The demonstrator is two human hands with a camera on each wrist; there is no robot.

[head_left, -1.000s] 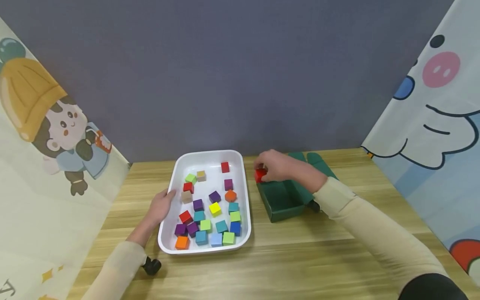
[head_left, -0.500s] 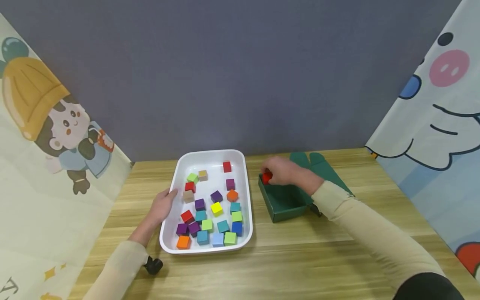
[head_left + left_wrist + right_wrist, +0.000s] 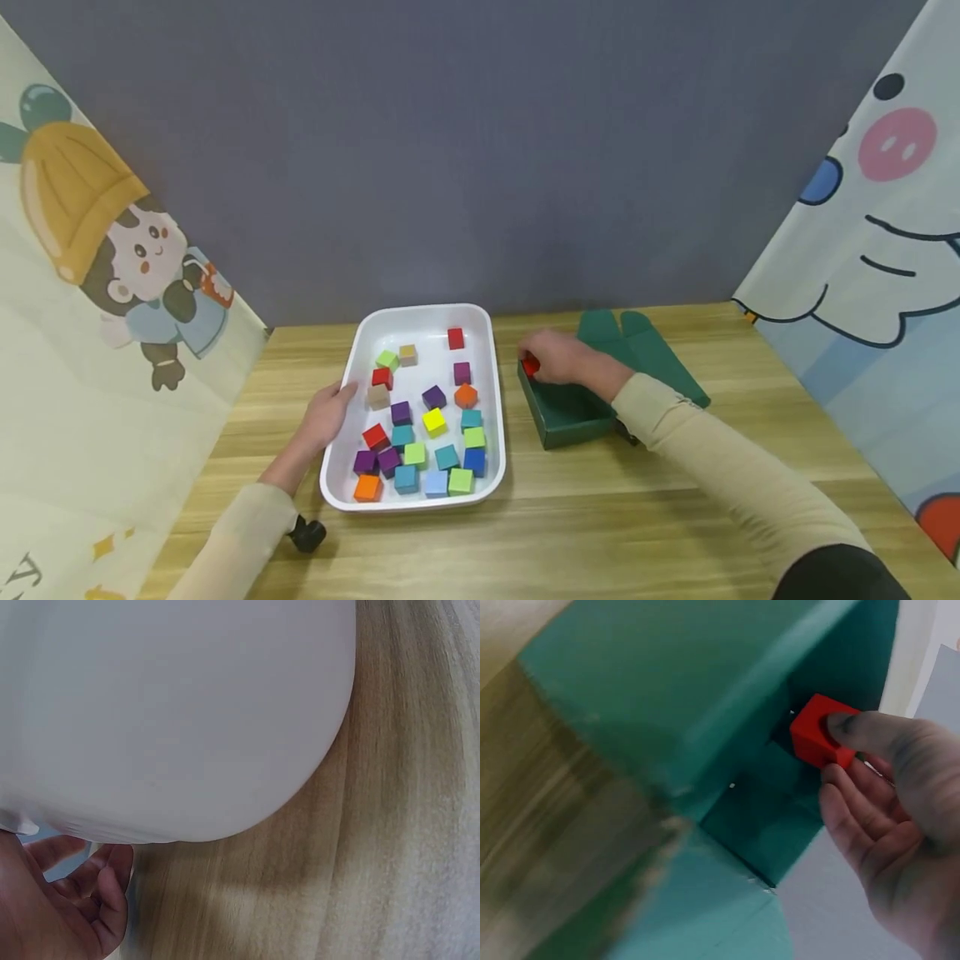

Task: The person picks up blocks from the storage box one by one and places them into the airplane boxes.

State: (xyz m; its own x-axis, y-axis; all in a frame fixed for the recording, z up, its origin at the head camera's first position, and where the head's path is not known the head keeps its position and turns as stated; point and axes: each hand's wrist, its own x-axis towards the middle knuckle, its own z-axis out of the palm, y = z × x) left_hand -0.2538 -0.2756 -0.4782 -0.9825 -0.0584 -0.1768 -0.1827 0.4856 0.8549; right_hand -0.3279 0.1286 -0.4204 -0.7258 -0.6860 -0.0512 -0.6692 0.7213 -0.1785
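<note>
My right hand (image 3: 558, 357) pinches a red cube (image 3: 814, 735) between thumb and fingers, inside the far left corner of an open green box (image 3: 576, 433). In the head view that cube is mostly covered by the hand. At the left side of a white tray (image 3: 499, 417), my left hand (image 3: 327, 416) grips the rim, thumb on top. The left wrist view shows its fingers (image 3: 112, 900) curled below the tray's edge. Several coloured cubes lie spread in the tray, among them a yellow cube (image 3: 434, 422) and a red cube (image 3: 455, 338) near the far end.
The green box's lid (image 3: 660, 358) lies folded back to the right, with two rounded flaps at its far end. Wooden tabletop (image 3: 570, 525) extends in front of tray and box. A dark grey panel (image 3: 480, 167) stands behind, with printed cloths at both sides.
My right hand has carried the red cube from over the box's far left edge slightly right and down into the box. The left hand keeps its place on the tray.
</note>
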